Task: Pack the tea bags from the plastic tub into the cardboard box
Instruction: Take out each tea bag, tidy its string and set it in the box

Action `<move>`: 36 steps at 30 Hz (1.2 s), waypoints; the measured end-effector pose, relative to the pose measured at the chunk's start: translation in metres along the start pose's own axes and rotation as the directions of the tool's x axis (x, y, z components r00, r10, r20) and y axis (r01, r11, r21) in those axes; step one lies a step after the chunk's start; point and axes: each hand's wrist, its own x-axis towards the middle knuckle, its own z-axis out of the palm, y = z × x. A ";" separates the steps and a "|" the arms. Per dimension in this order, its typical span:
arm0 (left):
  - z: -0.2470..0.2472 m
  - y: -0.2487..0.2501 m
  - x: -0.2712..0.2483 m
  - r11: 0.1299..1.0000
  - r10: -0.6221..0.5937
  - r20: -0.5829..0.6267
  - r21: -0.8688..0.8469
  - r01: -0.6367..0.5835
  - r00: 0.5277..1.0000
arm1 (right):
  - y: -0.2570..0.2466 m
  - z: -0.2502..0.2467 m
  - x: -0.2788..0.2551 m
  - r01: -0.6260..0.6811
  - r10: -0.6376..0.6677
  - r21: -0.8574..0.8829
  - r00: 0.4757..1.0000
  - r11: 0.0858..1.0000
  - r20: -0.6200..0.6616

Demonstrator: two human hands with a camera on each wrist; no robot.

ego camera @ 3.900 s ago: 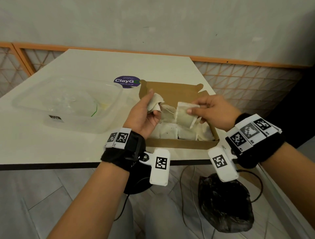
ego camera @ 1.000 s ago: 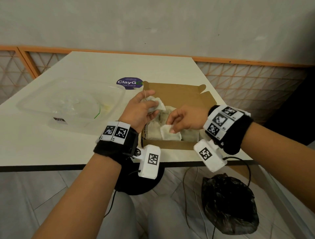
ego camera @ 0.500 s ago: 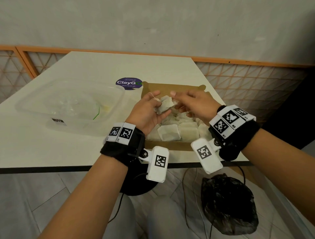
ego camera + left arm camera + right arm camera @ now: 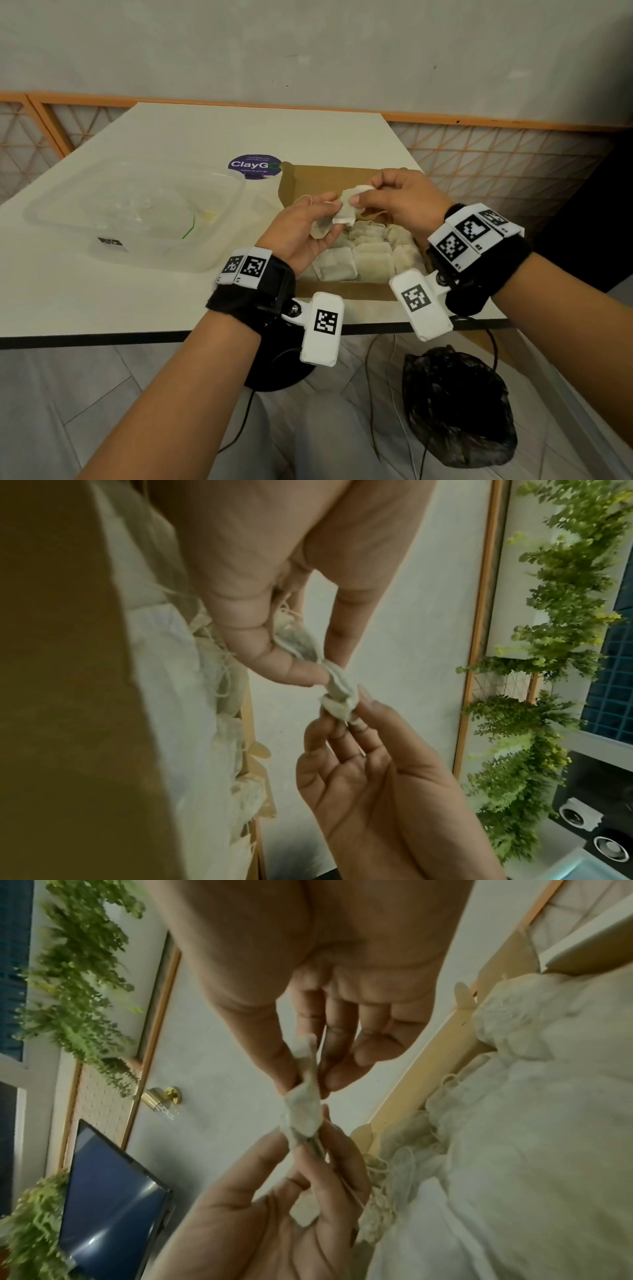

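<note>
Both hands' fingers [image 4: 356, 198] pinch tea bag [image 4: 347, 210] (over box).

You have a crumpled pale tea bag [image 4: 347, 207] pinched between your left hand [image 4: 301, 233] and right hand [image 4: 400, 202], held up above the open cardboard box [image 4: 342, 294]. A second tea bag [image 4: 322, 230] lies in your left palm. The brown box sits at the near edge of the counter [image 4: 137, 298], its floor covered by flat, off-white tea bags packed side by side [image 4: 356, 263]. The clear plastic tub [image 4: 137, 219] stands just left of the box, upright.
</note>
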 end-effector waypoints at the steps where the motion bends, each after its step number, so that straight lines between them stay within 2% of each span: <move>1: -0.001 0.000 0.001 1.000 -0.005 0.013 0.015 0.005 1.000 | 0.000 -0.001 0.001 -0.007 0.007 0.024 1.000 1.000 -0.005; 6: -0.001 -0.002 0.001 0.993 -0.092 0.071 0.084 0.086 0.993 | 0.002 0.000 0.004 -0.028 0.027 0.083 1.000 0.996 0.006; 12: 0.000 -0.005 0.001 0.981 -0.061 0.065 0.186 0.048 0.996 | 0.002 -0.003 0.000 -0.133 0.100 0.173 0.977 0.976 0.190; 15: 0.000 -0.007 0.000 0.961 -0.049 0.059 0.276 0.031 0.997 | 0.002 -0.010 0.001 -0.144 0.098 0.227 0.975 0.963 0.199; 17: -0.002 -0.008 0.001 0.962 -0.013 0.013 0.273 0.008 1.000 | 0.001 -0.019 0.000 -0.104 0.082 0.134 0.984 0.986 0.160; 19: -0.004 -0.007 0.002 0.978 0.023 -0.038 0.206 -0.015 0.999 | 0.000 -0.029 -0.001 -0.043 0.061 -0.091 0.977 0.995 0.203; 20: -0.005 -0.007 0.003 0.986 0.034 -0.058 0.164 -0.024 0.998 | 0.000 -0.033 -0.002 -0.009 0.072 -0.228 0.960 0.974 0.269; 22: -0.005 -0.006 0.005 0.996 0.041 -0.074 0.087 -0.035 0.996 | 0.001 -0.033 -0.006 0.051 0.157 -0.442 0.893 0.896 0.422; 24: -0.003 -0.006 0.005 0.999 0.040 -0.071 0.028 -0.038 0.997 | 0.006 -0.022 -0.009 0.120 0.226 -0.561 0.831 0.819 0.509; 25: -0.002 -0.006 0.004 0.999 0.034 -0.069 0.002 -0.034 0.997 | 0.009 -0.016 -0.008 0.159 0.234 -0.607 0.824 0.778 0.517; 28: 0.000 -0.004 0.001 0.996 -0.015 -0.064 -0.088 0.010 0.998 | 0.015 -0.001 -0.005 0.224 0.217 -0.709 0.853 0.669 0.475; 30: 0.000 -0.001 -0.001 0.989 -0.029 -0.047 -0.147 0.022 0.998 | 0.018 0.003 -0.004 0.241 0.183 -0.732 0.875 0.638 0.448; 32: -0.002 0.001 -0.003 0.992 -0.008 -0.030 -0.124 0.004 1.000 | 0.020 0.001 -0.003 0.262 0.105 -0.734 0.905 0.627 0.413; 34: -0.003 0.002 -0.004 0.999 0.020 -0.021 -0.041 -0.021 1.000 | 0.020 -0.004 -0.003 0.249 -0.017 -0.700 0.947 0.669 0.321; 36: -0.002 0.001 -0.004 0.999 0.033 -0.003 0.022 -0.033 0.999 | 0.017 -0.009 -0.003 0.209 -0.135 -0.578 0.976 0.788 0.169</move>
